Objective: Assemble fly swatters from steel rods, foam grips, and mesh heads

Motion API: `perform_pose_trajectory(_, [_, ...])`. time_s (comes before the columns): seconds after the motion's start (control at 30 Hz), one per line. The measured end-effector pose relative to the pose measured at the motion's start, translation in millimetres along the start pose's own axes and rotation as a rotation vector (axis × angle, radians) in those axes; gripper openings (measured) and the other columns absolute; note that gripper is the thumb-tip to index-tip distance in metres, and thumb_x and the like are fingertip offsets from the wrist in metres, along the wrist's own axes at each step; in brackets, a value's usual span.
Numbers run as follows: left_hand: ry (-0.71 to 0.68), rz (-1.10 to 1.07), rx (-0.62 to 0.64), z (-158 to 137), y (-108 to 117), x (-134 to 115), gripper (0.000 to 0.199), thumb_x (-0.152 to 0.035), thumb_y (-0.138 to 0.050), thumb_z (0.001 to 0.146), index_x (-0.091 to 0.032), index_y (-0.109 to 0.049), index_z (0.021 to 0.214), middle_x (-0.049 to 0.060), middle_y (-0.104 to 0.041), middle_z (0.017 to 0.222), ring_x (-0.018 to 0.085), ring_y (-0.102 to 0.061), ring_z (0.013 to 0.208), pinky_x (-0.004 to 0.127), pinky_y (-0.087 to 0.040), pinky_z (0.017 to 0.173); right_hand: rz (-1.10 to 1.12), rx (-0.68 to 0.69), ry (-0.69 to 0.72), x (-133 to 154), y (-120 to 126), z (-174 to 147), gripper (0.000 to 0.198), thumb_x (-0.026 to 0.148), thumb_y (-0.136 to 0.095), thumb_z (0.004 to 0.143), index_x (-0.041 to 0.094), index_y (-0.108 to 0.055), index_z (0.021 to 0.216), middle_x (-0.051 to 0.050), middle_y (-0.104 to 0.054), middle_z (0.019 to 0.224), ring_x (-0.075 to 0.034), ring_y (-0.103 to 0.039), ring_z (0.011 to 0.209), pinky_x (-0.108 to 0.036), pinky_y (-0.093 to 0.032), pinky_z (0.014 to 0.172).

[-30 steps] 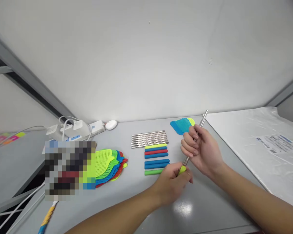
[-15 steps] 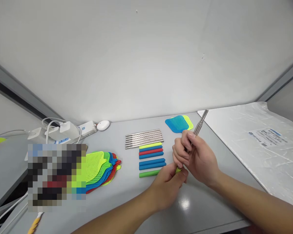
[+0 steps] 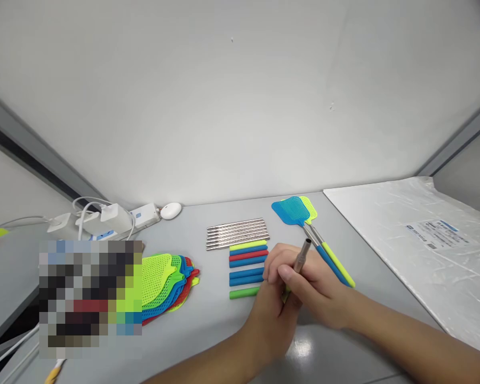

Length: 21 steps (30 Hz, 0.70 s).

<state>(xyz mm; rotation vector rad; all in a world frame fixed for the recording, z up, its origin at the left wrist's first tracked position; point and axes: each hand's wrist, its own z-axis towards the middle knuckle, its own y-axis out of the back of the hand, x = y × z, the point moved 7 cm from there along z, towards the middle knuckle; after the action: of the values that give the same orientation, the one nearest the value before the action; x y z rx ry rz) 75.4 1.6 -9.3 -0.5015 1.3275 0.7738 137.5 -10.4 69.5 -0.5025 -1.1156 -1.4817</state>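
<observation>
My right hand [image 3: 314, 285] is closed around a metal rod [image 3: 302, 257], whose hollow end tilts up toward me. Below it, my left hand [image 3: 272, 317] is closed on a yellow-green handle [image 3: 286, 294] at the rod's lower end; the fingers hide most of it. Just beyond my hands lie a blue fly swatter [image 3: 292, 212] and a yellow-green fly swatter [image 3: 345, 268], side by side with metal shafts and coloured handles. Left of my hands, loose blue, red, green and yellow-green handles [image 3: 246, 275] lie in a column, partly covered by my fingers. Several metal rods [image 3: 238, 233] lie behind them.
Perforated swatter heads [image 3: 157, 280] in several colours are stacked at the left, partly under a pixelated patch. A power strip with chargers [image 3: 115, 217] and a white oval case [image 3: 170, 210] stand near the back wall. A plastic-wrapped white sheet [image 3: 384, 229] covers the right side.
The rod has swung from leaning away to pointing up toward me. My right hand has turned over and lowered, uncovering the two swatters' shafts and handles. The view has shifted slightly.
</observation>
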Motion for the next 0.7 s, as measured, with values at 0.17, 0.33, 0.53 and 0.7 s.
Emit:
perform_pose_trajectory(0.17, [0.048, -0.167, -0.096, 0, 2, 4, 0.029, -0.030, -0.051, 0.095, -0.023, -0.051, 0.123, 0.010, -0.060, 0.123, 0.024, -0.057, 0.113, 0.039, -0.049, 0.095, -0.185, -0.037, 0.146, -4, 7, -1, 0.021, 0.016, -0.036, 0.096, 0.023, -0.056, 0.094, -0.007, -0.062, 0.093, -0.020, -0.059, 0.087, -0.038, -0.048, 0.076])
perform_pose_trajectory(0.33, [-0.031, -0.237, -0.246, -3, 12, 4, 0.036, -0.024, -0.049, 0.096, -0.028, -0.040, 0.130, 0.008, -0.048, 0.137, 0.022, -0.040, 0.136, 0.042, -0.033, 0.114, -0.037, -0.349, 0.026, -42, 36, -5, 0.024, 0.025, -0.035, 0.100, 0.024, -0.056, 0.088, -0.005, -0.059, 0.091, -0.019, -0.057, 0.089, -0.038, -0.045, 0.081])
perform_pose_trajectory(0.53, [-0.121, -0.226, -0.313, -7, 19, -3, 0.028, -0.020, -0.047, 0.096, -0.029, -0.044, 0.122, 0.006, -0.048, 0.126, 0.019, -0.044, 0.128, 0.044, -0.031, 0.115, 0.002, -0.399, 0.010, -55, 42, -3, 0.027, 0.029, -0.036, 0.100, 0.023, -0.049, 0.078, -0.002, -0.059, 0.085, -0.018, -0.055, 0.084, -0.034, -0.041, 0.077])
perform_pose_trajectory(0.7, [-0.196, -0.159, -0.341, -8, 20, -9, 0.027, -0.019, -0.045, 0.097, -0.030, -0.045, 0.122, 0.005, -0.043, 0.124, 0.018, -0.041, 0.124, 0.042, -0.031, 0.113, -0.007, -0.451, 0.007, -61, 40, -8, 0.030, 0.030, -0.035, 0.100, 0.023, -0.044, 0.072, -0.001, -0.060, 0.080, -0.016, -0.051, 0.072, -0.032, -0.038, 0.066])
